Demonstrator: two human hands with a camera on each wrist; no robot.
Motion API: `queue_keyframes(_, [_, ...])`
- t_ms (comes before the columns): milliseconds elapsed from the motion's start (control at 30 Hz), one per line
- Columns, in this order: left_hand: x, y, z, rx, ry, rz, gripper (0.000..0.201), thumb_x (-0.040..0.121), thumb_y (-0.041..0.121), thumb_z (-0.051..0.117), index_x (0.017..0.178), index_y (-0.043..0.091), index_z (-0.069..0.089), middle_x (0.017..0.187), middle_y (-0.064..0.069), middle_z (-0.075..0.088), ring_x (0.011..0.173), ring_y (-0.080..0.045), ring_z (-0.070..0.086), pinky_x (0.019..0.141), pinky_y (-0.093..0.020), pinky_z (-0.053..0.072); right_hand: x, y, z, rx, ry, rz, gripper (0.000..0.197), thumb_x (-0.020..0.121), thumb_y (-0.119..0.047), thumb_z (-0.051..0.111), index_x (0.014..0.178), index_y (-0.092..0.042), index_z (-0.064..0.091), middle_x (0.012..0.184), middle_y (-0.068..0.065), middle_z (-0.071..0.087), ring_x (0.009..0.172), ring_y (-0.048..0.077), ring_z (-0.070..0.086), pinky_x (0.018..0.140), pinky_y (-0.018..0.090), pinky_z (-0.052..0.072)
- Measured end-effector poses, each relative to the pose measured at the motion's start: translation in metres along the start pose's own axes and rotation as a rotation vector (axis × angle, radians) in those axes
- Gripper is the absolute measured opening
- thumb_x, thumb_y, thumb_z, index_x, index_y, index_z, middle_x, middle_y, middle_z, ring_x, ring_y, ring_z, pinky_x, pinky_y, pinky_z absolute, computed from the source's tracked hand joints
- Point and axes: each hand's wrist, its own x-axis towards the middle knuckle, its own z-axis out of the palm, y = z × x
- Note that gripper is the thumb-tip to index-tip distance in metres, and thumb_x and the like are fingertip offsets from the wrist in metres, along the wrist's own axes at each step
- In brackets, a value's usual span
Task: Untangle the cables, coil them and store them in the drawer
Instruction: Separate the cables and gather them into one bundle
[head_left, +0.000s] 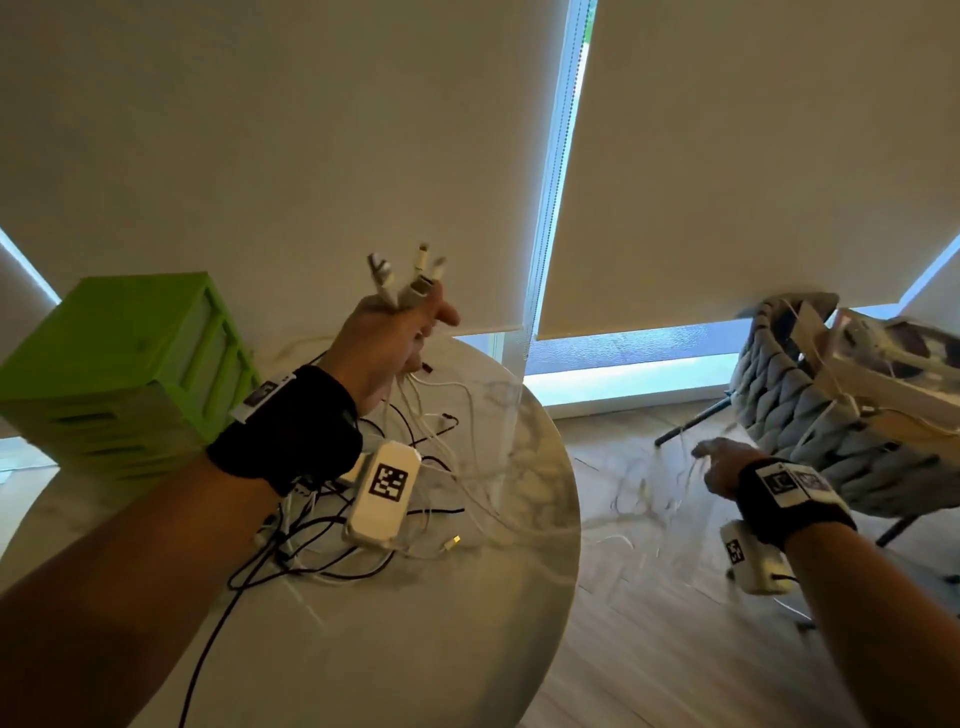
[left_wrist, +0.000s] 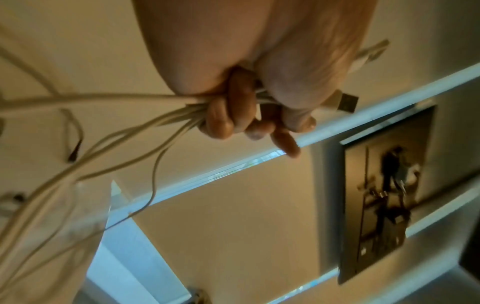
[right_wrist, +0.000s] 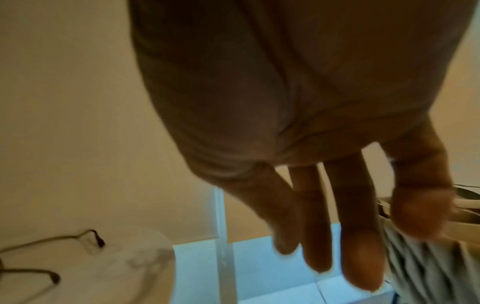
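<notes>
The left hand is raised, its grip bunched round the plug ends of several white cables so their lengths hang to the tangle on the surface; the right hand is spread, holding nothing, beside the chair, probably to comb strands apart; green drawers wait shut

Pale roller blinds cover the windows, daylight showing beneath. A grey woven chair stands on the wooden floor beside the round marble counter.

Domestic room, likely a home living or dining area: round marble-look table, grey woven chair, roller blinds, wood-look floor, framed wall picture.
</notes>
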Motion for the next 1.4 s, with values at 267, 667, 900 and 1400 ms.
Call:
queue_keyframes(267, [-0.028, -0.038, -0.002, -0.34, -0.063, -0.257, 0.042, 0.081, 0.041, 0.062, 0.056, 0.023, 0.033, 0.047, 0.007, 0.019, 0.04, -0.008, 0.014, 0.051, -0.029, 0.012, -0.104, -0.181, -0.061, 0.913, 0.046, -0.688, 0.023, 0.098, -0.03, 0.05, 0.115, -0.019, 0.061, 0.092, 0.004, 0.062, 0.079, 0.014, 0.059, 0.067, 0.018, 0.046])
queue_keyframes(667, [-0.08, -0.065, -0.098, -0.076, 0.039, -0.376, 0.037, 0.099, -0.005, 0.028, 0.07, 0.007, 0.047, 0.051, -0.008, 0.054, 0.052, -0.02, 0.05, 0.045, -0.023, 0.044, -0.207, -0.368, -0.032, 0.262, -0.015, -1.253, 0.019, 0.092, -0.013, 0.049, 0.101, -0.013, 0.066, 0.096, -0.002, 0.063, 0.088, 0.014, 0.057, 0.075, 0.026, 0.044])
queue_keyframes(900, [-0.09, -0.083, -0.14, -0.156, 0.128, -0.427, 0.031, 0.095, -0.013, 0.034, 0.082, 0.01, 0.049, 0.061, -0.008, 0.059, 0.05, -0.015, 0.057, 0.047, -0.025, 0.048, -0.209, -0.401, 0.002, 0.156, 0.048, -1.26, 0.02, 0.101, -0.02, 0.035, 0.089, -0.009, 0.047, 0.092, 0.008, 0.054, 0.079, 0.026, 0.052, 0.077, 0.046, 0.046])
queue_keyframes(1400, [-0.094, -0.105, -0.195, -0.314, 0.075, -0.507, 0.042, 0.101, 0.037, 0.038, 0.07, 0.01, 0.049, 0.042, 0.008, 0.022, 0.036, -0.007, 0.02, 0.04, -0.021, 0.022, -0.123, -0.337, 0.064, 0.178, -0.493, -0.654, 0.029, 0.101, -0.032, 0.041, 0.086, -0.016, 0.06, 0.079, 0.003, 0.061, 0.071, 0.019, 0.06, 0.059, 0.028, 0.048])
